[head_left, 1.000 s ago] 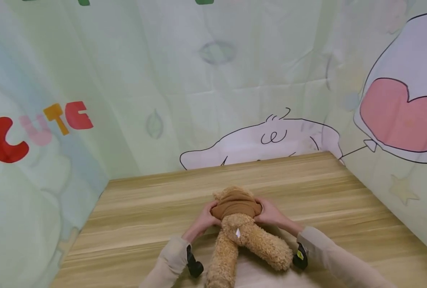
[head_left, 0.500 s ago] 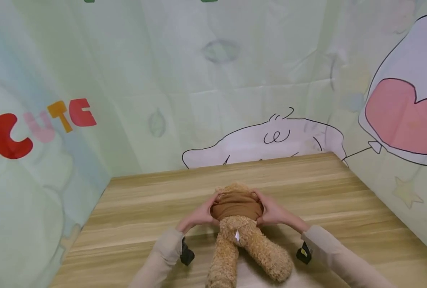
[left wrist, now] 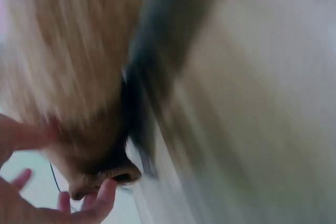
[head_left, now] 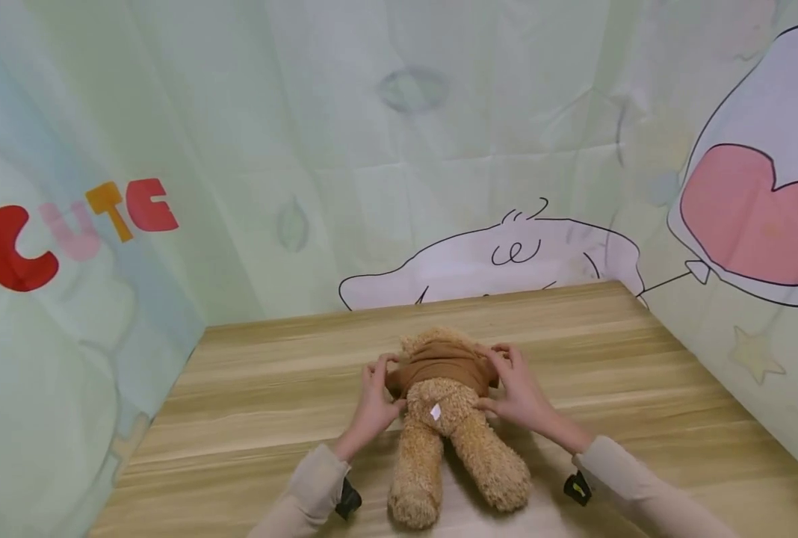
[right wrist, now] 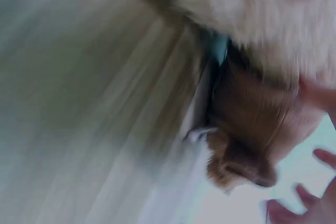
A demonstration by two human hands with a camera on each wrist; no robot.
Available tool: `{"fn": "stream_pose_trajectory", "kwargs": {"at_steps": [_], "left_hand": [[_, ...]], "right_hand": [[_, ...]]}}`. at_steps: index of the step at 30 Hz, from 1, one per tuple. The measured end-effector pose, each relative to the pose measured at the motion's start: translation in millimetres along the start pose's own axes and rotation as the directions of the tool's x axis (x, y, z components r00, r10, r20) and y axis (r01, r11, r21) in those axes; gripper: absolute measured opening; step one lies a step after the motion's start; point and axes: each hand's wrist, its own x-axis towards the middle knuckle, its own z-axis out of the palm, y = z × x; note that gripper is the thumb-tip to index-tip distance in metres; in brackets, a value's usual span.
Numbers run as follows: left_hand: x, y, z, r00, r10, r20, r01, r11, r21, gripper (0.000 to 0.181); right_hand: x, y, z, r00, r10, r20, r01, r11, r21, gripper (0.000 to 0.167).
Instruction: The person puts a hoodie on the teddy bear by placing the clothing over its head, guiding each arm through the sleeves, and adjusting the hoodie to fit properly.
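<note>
A light-brown plush toy (head_left: 442, 407) in a brown shirt (head_left: 446, 370) lies on the wooden table, its legs towards me and a small white tag between them. Its head is barely visible beyond the shirt. My left hand (head_left: 373, 409) is at its left side; in the left wrist view the thumb touches the plush and fingertips touch the sleeve (left wrist: 107, 174). On the other side is my right hand (head_left: 525, 396), fingers spread and bent. In the right wrist view its thumb touches the toy, and the other fingers stand apart from the shirt (right wrist: 252, 108).
The wooden table (head_left: 271, 403) reaches back to a pale printed curtain (head_left: 291, 134) with cartoon figures and letters. Curtains also stand along both sides. Black wrist cameras sit under both cuffs. A dark, blurred strip shows below the toy in the left wrist view.
Both hands gripped the shirt's sides earlier; now they have loosened and moved outward. The toy has shifted slightly away from me, its legs lie closer together, and its sleeves show at the sides.
</note>
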Motion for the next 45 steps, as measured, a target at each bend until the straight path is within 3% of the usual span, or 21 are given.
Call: {"fn": "stream_pose_trajectory", "kwargs": {"at_steps": [2, 4, 6, 8, 12, 15, 17, 19, 22, 25, 27, 30, 32, 33, 36, 37, 39, 40, 42, 43, 45], "left_hand": [[-5.5, 4.5, 2.9, 0.996, -0.021, -0.087, 0.023, 1.000, 0.018, 0.048], [-8.9, 8.7, 5.8, 0.994, 0.007, -0.113, -0.007, 1.000, -0.001, 0.037], [-11.3, 12.1, 7.6, 0.993, 0.026, -0.112, -0.032, 0.998, -0.048, 0.029], [-12.0, 14.0, 9.0, 0.994, 0.037, -0.098, -0.044, 0.996, -0.072, 0.031], [-9.3, 15.9, 12.4, 0.992, 0.084, -0.093, -0.083, 0.996, 0.021, 0.040], [-4.4, 17.2, 16.6, 0.982, 0.158, -0.099, -0.147, 0.983, 0.108, 0.045], [-2.1, 18.5, 20.8, 0.971, 0.221, -0.092, -0.206, 0.966, 0.154, 0.043], [-0.6, 19.1, 25.0, 0.951, 0.300, -0.078, -0.274, 0.932, 0.236, 0.039], [0.2, 19.1, 30.6, 0.899, 0.436, -0.042, -0.386, 0.833, 0.398, 0.031], [0.6, 18.7, 34.5, 0.841, 0.540, 0.012, -0.454, 0.694, 0.560, 0.027], [1.2, 19.4, 36.0, 0.807, 0.587, 0.068, -0.482, 0.586, 0.652, 0.022], [1.5, 20.8, 37.0, 0.765, 0.624, 0.159, -0.500, 0.421, 0.757, 0.018], [0.0, 21.7, 35.4, 0.739, 0.640, 0.209, -0.510, 0.330, 0.794, 0.020], [-1.2, 22.5, 34.0, 0.727, 0.647, 0.229, -0.512, 0.289, 0.809, 0.019], [-4.7, 25.3, 28.5, 0.695, 0.659, 0.287, -0.523, 0.189, 0.831, 0.009], [-5.8, 26.3, 26.7, 0.686, 0.658, 0.309, -0.519, 0.145, 0.843, 0.005], [-7.5, 27.5, 24.6, 0.663, 0.663, 0.349, -0.506, 0.054, 0.861, 0.024], [-8.2, 27.5, 24.2, 0.655, 0.664, 0.361, -0.497, 0.019, 0.867, 0.032], [-10.1, 27.4, 25.4, 0.643, 0.677, 0.356, -0.465, -0.024, 0.885, 0.045], [-11.1, 27.6, 26.9, 0.643, 0.681, 0.349, -0.447, -0.036, 0.894, 0.048], [-12.3, 30.0, 30.9, 0.650, 0.691, 0.317, -0.416, -0.026, 0.909, 0.046]], "right_hand": [[-3.2, -7, -1, 0.989, -0.102, -0.108, 0.096, 0.994, -0.058, 0.061], [-4.2, -14, -1, 0.975, -0.172, -0.138, 0.176, 0.984, 0.017, 0.047], [-3.7, -20, 0, 0.976, -0.180, -0.124, 0.195, 0.972, 0.130, 0.039], [-2.6, -25, 2, 0.985, -0.130, -0.113, 0.149, 0.972, 0.180, 0.039], [0.4, -34, 6, 0.990, -0.073, -0.121, 0.076, 0.997, 0.017, 0.046], [1.2, -37, 9, 0.988, -0.090, -0.129, 0.074, 0.990, -0.123, 0.050], [-0.4, -37, 11, 0.985, -0.103, -0.140, 0.079, 0.983, -0.167, 0.050], [-2.8, -34, 13, 0.982, -0.116, -0.148, 0.088, 0.980, -0.180, 0.048], [-6.8, -29, 18, 0.976, -0.150, -0.157, 0.121, 0.976, -0.181, 0.041], [-8.8, -24, 22, 0.962, -0.223, -0.158, 0.190, 0.961, -0.202, 0.035], [-8.7, -22, 25, 0.938, -0.310, -0.155, 0.268, 0.932, -0.243, 0.033], [-9.0, -18, 27, 0.880, -0.452, -0.145, 0.382, 0.856, -0.349, 0.024], [-10.4, -17, 27, 0.848, -0.516, -0.124, 0.427, 0.802, -0.417, 0.009], [-11.3, -17, 26, 0.837, -0.536, -0.109, 0.439, 0.777, -0.451, 0.012], [-14.0, -17, 20, 0.827, -0.561, -0.030, 0.461, 0.707, -0.536, 0.039], [-14.5, -17, 18, 0.826, -0.563, 0.001, 0.468, 0.685, -0.559, 0.045], [-14.8, -20, 13, 0.819, -0.570, 0.069, 0.491, 0.634, -0.598, 0.048], [-15.0, -21, 10, 0.813, -0.574, 0.100, 0.506, 0.612, -0.608, 0.048], [-15.4, -23, 7, 0.795, -0.586, 0.153, 0.538, 0.567, -0.623, 0.050], [-15.6, -24, 6, 0.787, -0.592, 0.174, 0.554, 0.554, -0.621, 0.050], [-15.8, -24, 6, 0.772, -0.606, 0.192, 0.576, 0.539, -0.615, 0.050]]}}
